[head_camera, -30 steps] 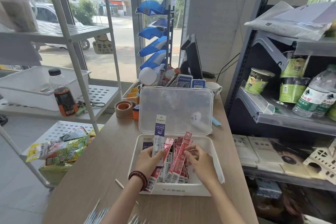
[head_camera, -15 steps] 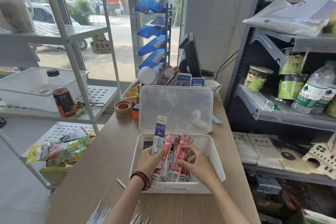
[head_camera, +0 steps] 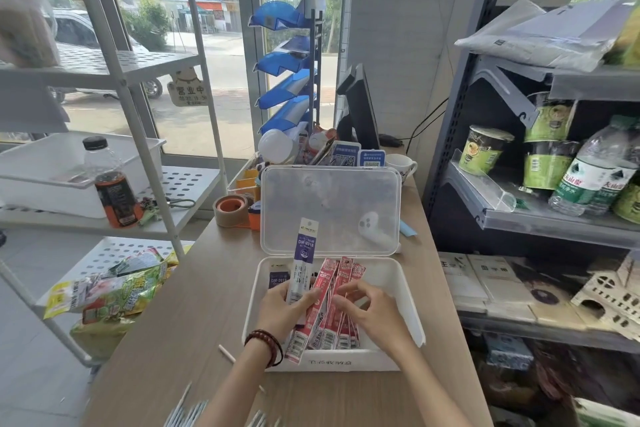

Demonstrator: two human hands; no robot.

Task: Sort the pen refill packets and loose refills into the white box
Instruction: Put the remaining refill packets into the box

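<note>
The white box (head_camera: 408,302) stands open on the wooden counter, its clear lid (head_camera: 330,208) tipped up behind it. My left hand (head_camera: 284,308) grips a blue-and-white refill packet (head_camera: 303,260) upright together with the red refill packets (head_camera: 329,305) fanned inside the box. From the right, my right hand (head_camera: 370,308) pinches the red packets with curled fingers. Another blue packet (head_camera: 278,277) lies at the box's far left corner. Loose refills (head_camera: 187,412) lie at the counter's near edge, and a single one (head_camera: 227,354) rests left of the box.
Behind the box are tape rolls (head_camera: 230,210), a white mug (head_camera: 400,165), QR stands and a monitor (head_camera: 360,111). A white wire rack (head_camera: 138,135) with a bottle and snack bags stands to the left. A dark shelf (head_camera: 519,215) with cups and water bottles is to the right.
My right hand slid lower along the red packets and pressed them further into the box. The left hand kept its hold on the blue packet.
</note>
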